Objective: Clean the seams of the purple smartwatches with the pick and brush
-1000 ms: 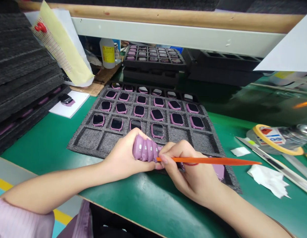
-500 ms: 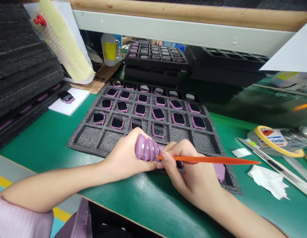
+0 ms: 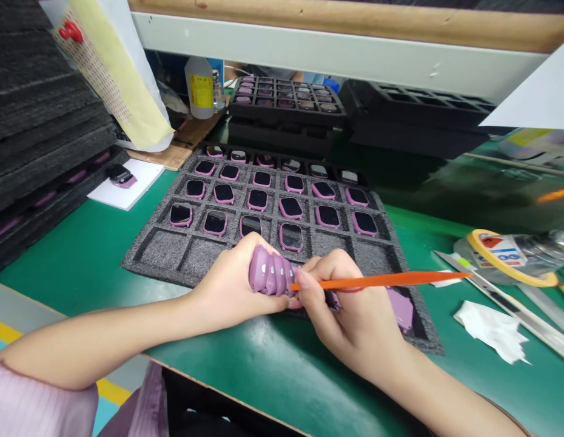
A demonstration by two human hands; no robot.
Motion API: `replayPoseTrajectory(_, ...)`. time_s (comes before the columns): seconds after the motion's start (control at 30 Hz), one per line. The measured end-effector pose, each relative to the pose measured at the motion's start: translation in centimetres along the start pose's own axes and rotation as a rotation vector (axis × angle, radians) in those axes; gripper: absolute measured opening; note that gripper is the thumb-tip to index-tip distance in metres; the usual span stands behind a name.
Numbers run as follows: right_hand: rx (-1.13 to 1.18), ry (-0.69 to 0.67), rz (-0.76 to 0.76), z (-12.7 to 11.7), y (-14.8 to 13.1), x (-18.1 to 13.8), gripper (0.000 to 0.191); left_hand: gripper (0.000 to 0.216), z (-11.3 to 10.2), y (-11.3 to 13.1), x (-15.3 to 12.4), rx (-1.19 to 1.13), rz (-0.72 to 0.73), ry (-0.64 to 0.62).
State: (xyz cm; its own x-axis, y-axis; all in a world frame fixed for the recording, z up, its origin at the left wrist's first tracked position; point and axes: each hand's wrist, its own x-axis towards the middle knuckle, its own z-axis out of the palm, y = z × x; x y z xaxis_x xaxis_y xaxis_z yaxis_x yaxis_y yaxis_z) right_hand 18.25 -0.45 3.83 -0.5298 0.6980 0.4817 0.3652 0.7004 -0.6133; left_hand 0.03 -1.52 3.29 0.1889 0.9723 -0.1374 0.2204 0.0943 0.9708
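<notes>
My left hand [image 3: 234,273] is wrapped round a row of several purple watch cases [image 3: 269,272] stacked side by side, their edges facing up. In my right hand [image 3: 361,315] an orange plastic stick [image 3: 400,279] is pinched between thumb and fingers. Its blunt end meets the right part of the row, while the pointed end reaches out to the right. Both hands are above the near side of a dark grey foam tray [image 3: 164,252]. Purple watches with black screens [image 3: 291,237] lie in its compartments. More purple cases [image 3: 400,308] lie in the tray beside my right wrist.
To the right are a clear bottle [image 3: 486,258] with yellow tape round it, a steel blade-like tool [image 3: 504,303] and a crumpled white wipe [image 3: 493,331]. Stacked foam trays [image 3: 45,109] rise at the left. A watch [image 3: 121,175] lies on a white pad [image 3: 131,197].
The orange stick's pointed end has tilted upward and shifted slightly left. The left hand keeps its grip on the row of watch cases with little visible motion.
</notes>
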Motion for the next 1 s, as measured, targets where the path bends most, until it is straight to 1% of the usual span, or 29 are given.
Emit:
replayPoseTrajectory(0.1, 0.023, -0.027, 0.006, -0.1, 0.1, -0.1, 0.020, 0.048, -0.1, 0.1, 0.0, 0.006, -0.001, 0.001)
replayPoseTrajectory(0.27, 0.037, -0.005, 0.017, -0.2, 0.3, 0.1, 0.021, 0.048, -0.1, 0.3, -0.1, 0.041, -0.024, 0.020)
replayPoseTrajectory(0.43, 0.057, -0.015, 0.007, -0.3, 0.2, 0.2, 0.020, 0.047, 0.1, 0.1, 0.0, 0.024, 0.004, 0.012)
replayPoseTrajectory(0.53, 0.055, -0.068, 0.007, -0.6, 0.3, 0.3, 0.021, 0.048, 0.0, 0.1, 0.0, 0.024, 0.007, -0.001)
replayPoseTrajectory(0.67, 0.109, -0.169, 0.000, -1.2, 0.7, 0.5, 0.016, 0.050, -0.1, 0.2, 0.0, 0.016, -0.014, 0.001)
replayPoseTrajectory(0.87, 0.173, -0.227, -0.014, -1.4, 0.9, 0.6, 0.012, 0.050, -0.1, 0.2, 0.1, -0.001, -0.010, -0.011)
replayPoseTrajectory(1.0, 0.186, -0.207, 0.015, -1.4, 0.8, 0.6, 0.013, 0.050, -0.1, 0.3, 0.0, 0.017, -0.026, -0.005)
